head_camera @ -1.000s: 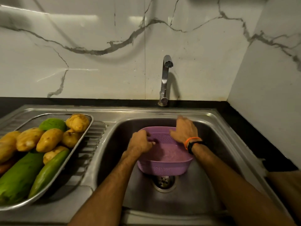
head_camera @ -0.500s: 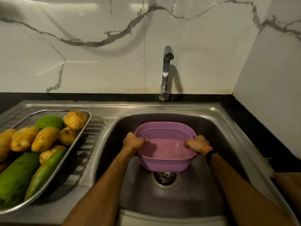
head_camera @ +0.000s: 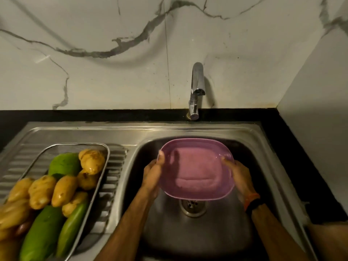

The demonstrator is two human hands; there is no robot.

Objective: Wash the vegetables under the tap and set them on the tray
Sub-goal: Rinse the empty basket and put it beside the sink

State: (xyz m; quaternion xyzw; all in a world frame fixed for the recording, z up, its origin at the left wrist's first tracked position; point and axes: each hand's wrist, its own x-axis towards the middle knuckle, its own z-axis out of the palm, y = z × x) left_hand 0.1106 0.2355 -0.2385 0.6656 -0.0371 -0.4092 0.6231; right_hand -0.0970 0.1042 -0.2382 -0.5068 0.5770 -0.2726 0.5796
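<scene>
Head view, single frame. Left hand (head_camera: 151, 175) grips the left rim of the pink perforated plastic basket (head_camera: 196, 169), thumb over the edge; right hand (head_camera: 237, 174) holds the right rim, fingers curled round it. Basket is held between both hands inside the stainless steel sink basin (head_camera: 216, 232), above the round metal drain (head_camera: 192, 205), mouth tipped toward the camera. Interior looks empty; image is slightly blurred, so small leftovers cannot be ruled out.

Chrome tap (head_camera: 196, 91) at the back edge: no water stream visible.

Rectangular steel tray (head_camera: 62, 146) sits on the ribbed draining board (head_camera: 116, 153), left of the basin and apart from the hands. It holds a heap of yellow-brown potatoes (head_camera: 64, 191), some glistening as if wet, a rounded green vegetable (head_camera: 65, 163) at the back, and long green cucumber-like vegetables (head_camera: 42, 234) at the front.

Judgement: task appears essentially complete. All vegetables in view lie on the tray, none in the basin or basket. What seems left is only to drain or put aside the basket. No unwashed produce is visible, though the frame's left edge cuts off part of the tray.
</scene>
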